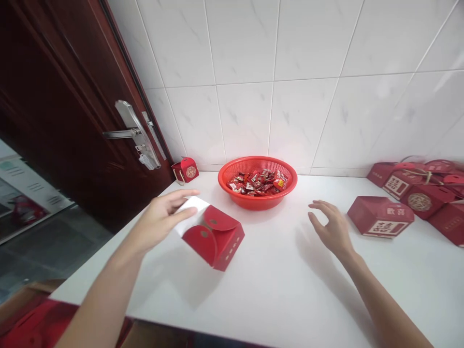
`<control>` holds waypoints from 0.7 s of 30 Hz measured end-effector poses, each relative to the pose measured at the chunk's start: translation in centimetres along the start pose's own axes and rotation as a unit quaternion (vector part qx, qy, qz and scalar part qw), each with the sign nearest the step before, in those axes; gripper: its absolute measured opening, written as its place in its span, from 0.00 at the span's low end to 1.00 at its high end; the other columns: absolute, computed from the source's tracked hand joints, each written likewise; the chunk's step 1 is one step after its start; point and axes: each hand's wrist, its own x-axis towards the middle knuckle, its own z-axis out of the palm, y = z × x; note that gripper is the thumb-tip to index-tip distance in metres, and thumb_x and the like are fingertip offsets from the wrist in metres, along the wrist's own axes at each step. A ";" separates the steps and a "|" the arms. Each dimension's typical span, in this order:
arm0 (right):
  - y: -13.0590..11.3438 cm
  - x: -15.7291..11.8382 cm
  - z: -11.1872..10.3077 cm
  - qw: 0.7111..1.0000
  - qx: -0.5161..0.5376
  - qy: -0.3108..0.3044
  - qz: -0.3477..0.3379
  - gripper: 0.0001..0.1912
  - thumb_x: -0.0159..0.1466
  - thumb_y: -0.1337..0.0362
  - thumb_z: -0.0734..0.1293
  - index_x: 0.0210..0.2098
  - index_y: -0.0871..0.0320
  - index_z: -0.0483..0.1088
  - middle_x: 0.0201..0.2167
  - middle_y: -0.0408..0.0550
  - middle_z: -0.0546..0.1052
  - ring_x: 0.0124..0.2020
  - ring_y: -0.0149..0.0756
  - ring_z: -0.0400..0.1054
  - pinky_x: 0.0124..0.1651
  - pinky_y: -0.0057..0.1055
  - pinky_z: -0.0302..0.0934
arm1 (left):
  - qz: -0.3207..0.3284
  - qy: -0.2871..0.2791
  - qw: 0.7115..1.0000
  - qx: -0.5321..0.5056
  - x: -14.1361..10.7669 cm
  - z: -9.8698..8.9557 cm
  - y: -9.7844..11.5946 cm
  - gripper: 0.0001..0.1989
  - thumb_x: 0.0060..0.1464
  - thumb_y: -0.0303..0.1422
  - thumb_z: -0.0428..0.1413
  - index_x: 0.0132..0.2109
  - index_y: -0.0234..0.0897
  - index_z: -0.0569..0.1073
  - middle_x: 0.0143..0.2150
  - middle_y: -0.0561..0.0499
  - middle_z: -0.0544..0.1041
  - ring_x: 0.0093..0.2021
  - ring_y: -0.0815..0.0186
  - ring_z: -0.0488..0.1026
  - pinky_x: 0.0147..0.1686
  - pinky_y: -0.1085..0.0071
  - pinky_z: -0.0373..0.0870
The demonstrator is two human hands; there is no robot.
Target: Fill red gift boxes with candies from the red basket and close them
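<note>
My left hand (165,220) grips a red gift box (221,232) by its white inner flap, thumb on the near side and fingers behind. The box is tilted over the white table, its rounded red flaps folded toward each other, with small oval slots in them. To the right, my right hand (331,229) hovers above the table with fingers apart and nothing in it. Between and beyond both hands stands a red plastic basket (257,202) holding many small red-wrapped sweets (259,182).
A closed red box (380,217) sits right of my right hand, before a pile of similar boxes (420,193). A small red box with a cord (185,170) stands by the wall. The brown door (83,87) is at left; a carton (32,319) of red items lies below the table edge.
</note>
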 end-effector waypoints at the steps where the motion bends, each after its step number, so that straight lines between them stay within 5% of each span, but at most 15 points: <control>1: -0.5 -0.2 0.3 1.000 0.021 -0.012 -0.002 0.13 0.65 0.55 0.63 0.41 0.54 0.75 0.47 0.56 0.81 0.52 0.52 0.73 0.53 0.51 0.68 | 0.010 -0.032 0.999 -0.013 0.7 1.4 0.1 0.30 0.42 0.48 0.66 0.52 0.40 0.78 0.49 0.46 0.82 0.48 0.51 0.79 0.46 0.61 0.77; 8: -5.7 -2.3 1.8 0.963 0.224 -0.151 0.005 0.21 0.69 0.50 0.64 0.55 0.54 0.68 0.54 0.55 0.78 0.55 0.47 0.74 0.56 0.45 0.69 | 0.074 -0.173 0.980 -0.060 4.3 9.2 -0.6 0.26 0.46 0.42 0.65 0.53 0.41 0.78 0.60 0.44 0.76 0.63 0.47 0.69 0.61 0.53 0.67; 13: -7.8 -3.7 2.3 0.953 0.236 -0.189 0.002 0.31 0.65 0.48 0.68 0.61 0.55 0.61 0.58 0.60 0.73 0.59 0.51 0.70 0.58 0.49 0.68 | 0.087 -0.194 0.976 -0.040 5.0 12.7 -1.1 0.24 0.52 0.40 0.61 0.55 0.39 0.76 0.56 0.43 0.78 0.56 0.51 0.75 0.57 0.54 0.71; 16: -7.8 -4.0 2.5 0.961 0.220 -0.165 0.003 0.29 0.66 0.49 0.66 0.61 0.54 0.61 0.57 0.59 0.73 0.58 0.51 0.70 0.57 0.49 0.69 | 0.129 -0.145 0.980 -0.036 4.4 13.2 -0.4 0.22 0.54 0.43 0.61 0.52 0.38 0.76 0.48 0.44 0.81 0.46 0.56 0.78 0.49 0.58 0.75; 19: -7.6 -3.9 2.6 0.966 0.213 -0.144 0.002 0.27 0.67 0.51 0.65 0.61 0.54 0.60 0.56 0.58 0.74 0.57 0.51 0.70 0.56 0.48 0.69 | 0.250 -0.030 0.966 -0.053 1.9 12.0 2.3 0.09 0.55 0.40 0.60 0.36 0.39 0.77 0.36 0.50 0.79 0.38 0.63 0.75 0.44 0.65 0.75; 21: -7.6 -3.9 2.5 0.968 0.210 -0.139 0.001 0.26 0.68 0.52 0.65 0.61 0.54 0.60 0.56 0.58 0.74 0.57 0.50 0.71 0.56 0.47 0.69 | 0.282 -0.046 0.955 -0.084 -0.6 10.4 4.8 0.17 0.59 0.37 0.56 0.22 0.39 0.67 0.21 0.54 0.68 0.24 0.68 0.66 0.29 0.69 0.70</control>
